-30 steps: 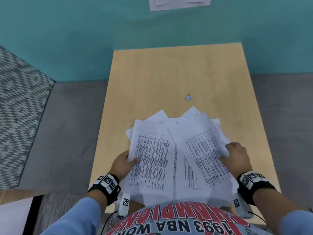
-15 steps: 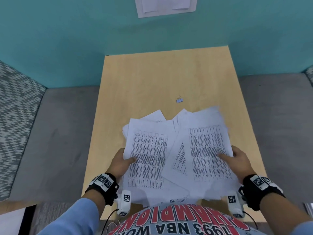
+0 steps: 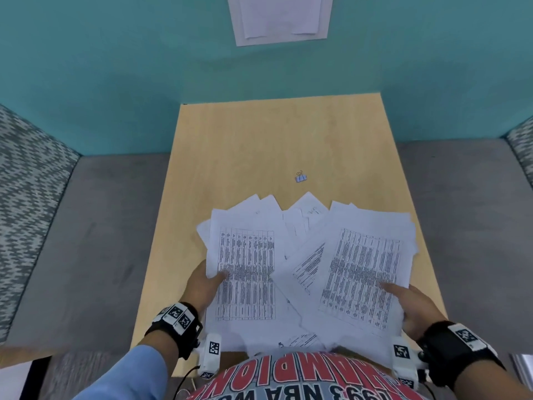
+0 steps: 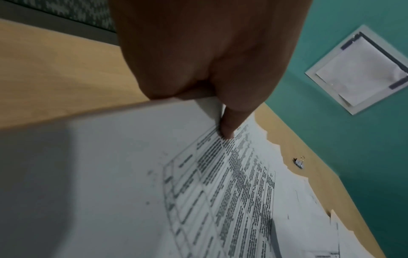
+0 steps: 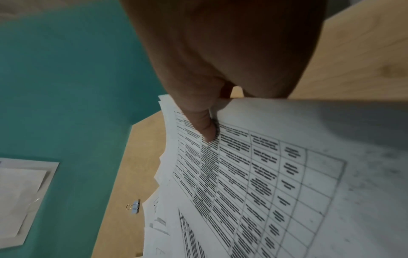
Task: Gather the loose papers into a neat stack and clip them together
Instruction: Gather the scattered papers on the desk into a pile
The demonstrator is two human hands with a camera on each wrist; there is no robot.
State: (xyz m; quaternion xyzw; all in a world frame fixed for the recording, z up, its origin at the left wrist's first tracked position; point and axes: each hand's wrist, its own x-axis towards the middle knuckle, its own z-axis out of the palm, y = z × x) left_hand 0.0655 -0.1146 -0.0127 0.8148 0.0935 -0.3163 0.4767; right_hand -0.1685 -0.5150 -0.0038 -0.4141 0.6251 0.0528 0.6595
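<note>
My left hand (image 3: 203,285) and right hand (image 3: 415,306) each pinch a side of the fanned papers (image 3: 302,272), thumbs on top per wrist views. The clip (image 3: 300,177) lies beyond them on the surface (image 3: 259,145).

A: What's under everything?

B: A light wooden table (image 3: 259,134), its far edge against a teal wall (image 3: 115,67).

A: Anything on that wall?

B: A pale panel with paper taped on it (image 3: 281,18), high up. Grey carpet (image 3: 101,226) lies left and right.
</note>
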